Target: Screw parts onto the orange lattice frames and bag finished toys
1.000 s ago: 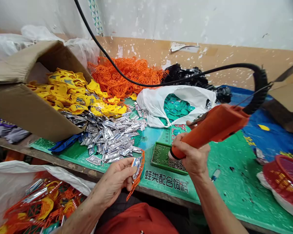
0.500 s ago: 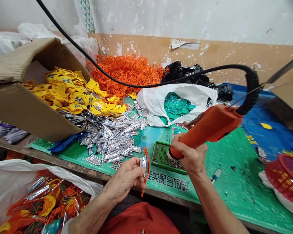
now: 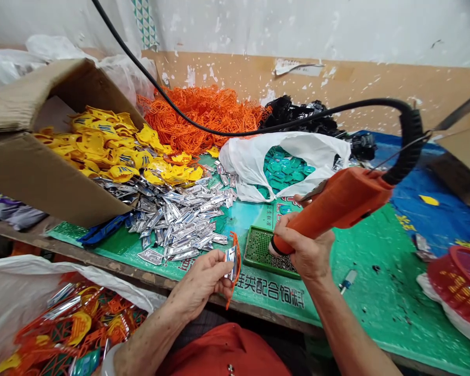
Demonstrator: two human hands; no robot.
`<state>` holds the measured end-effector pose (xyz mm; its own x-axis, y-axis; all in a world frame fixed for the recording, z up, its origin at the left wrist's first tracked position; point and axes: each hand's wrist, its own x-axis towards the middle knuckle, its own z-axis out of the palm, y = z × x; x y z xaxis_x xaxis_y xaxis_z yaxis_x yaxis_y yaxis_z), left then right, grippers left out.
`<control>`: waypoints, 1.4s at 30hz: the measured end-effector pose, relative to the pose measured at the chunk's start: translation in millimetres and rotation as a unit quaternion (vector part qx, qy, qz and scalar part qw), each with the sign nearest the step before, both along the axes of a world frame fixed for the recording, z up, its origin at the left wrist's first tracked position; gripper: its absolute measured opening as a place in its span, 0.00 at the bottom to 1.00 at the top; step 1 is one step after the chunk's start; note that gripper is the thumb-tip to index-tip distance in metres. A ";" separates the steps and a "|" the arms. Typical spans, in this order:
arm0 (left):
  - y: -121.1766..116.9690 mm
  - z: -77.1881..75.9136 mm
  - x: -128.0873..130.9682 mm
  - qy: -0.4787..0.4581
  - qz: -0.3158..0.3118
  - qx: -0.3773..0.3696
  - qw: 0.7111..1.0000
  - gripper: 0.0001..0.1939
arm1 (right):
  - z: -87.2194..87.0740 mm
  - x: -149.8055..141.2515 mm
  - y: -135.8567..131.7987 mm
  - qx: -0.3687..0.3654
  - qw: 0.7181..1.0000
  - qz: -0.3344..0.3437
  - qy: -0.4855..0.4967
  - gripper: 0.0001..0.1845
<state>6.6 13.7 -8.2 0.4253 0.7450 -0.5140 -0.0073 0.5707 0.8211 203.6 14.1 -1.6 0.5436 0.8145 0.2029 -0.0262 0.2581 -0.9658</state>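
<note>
Green printed sheeting (image 3: 368, 245) covers the worktop in the head view; a peeling wall (image 3: 360, 42) stands behind. The left hand (image 3: 198, 284) is nearly closed, thumb and fingers pinching a silver plate (image 3: 230, 254) against an orange openwork part (image 3: 238, 256) at the worktop's near edge, presumably to keep the two aligned. The right hand (image 3: 313, 256) is wrapped around an orange driver (image 3: 332, 206). The tool slants nose-down into a green tray (image 3: 266, 268), apparently for access to the small metal pieces (image 3: 285, 262) there. The silver pile (image 3: 180, 219) lies beyond the left hand, probably for short reach. A cardboard box (image 3: 55, 177) lies tilted, its opening exposing yellow parts (image 3: 109, 138). The driver's tip is hidden; whether it touches a piece cannot be determined. Fingers cover part of the plate. The box is cut off at the frame edge.
</note>
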 end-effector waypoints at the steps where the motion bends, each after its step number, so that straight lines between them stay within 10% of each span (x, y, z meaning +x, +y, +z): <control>1: 0.9 0.1 -0.7 0.009 0.004 0.012 1.000 0.15 | 0.0 0.0 -0.1 0.000 1.000 0.000 -0.001 0.08; 21: 9.0 10.2 -2.3 0.005 -0.048 0.016 0.999 0.11 | 0.0 0.9 -1.5 -0.004 1.000 0.011 0.008 0.08; 28: 11.7 7.9 -1.8 0.071 -0.101 0.061 0.990 0.11 | 37.4 2.0 -8.0 0.060 0.996 0.029 0.061 0.08; 32: 14.8 8.2 -1.3 0.153 -0.194 0.119 0.962 0.08 | 58.7 -8.0 -16.4 0.062 0.991 0.070 0.099 0.26; 42: 17.5 4.0 3.1 0.149 -0.235 0.167 0.946 0.06 | 67.7 -45.4 -25.5 0.042 0.972 0.197 0.124 0.33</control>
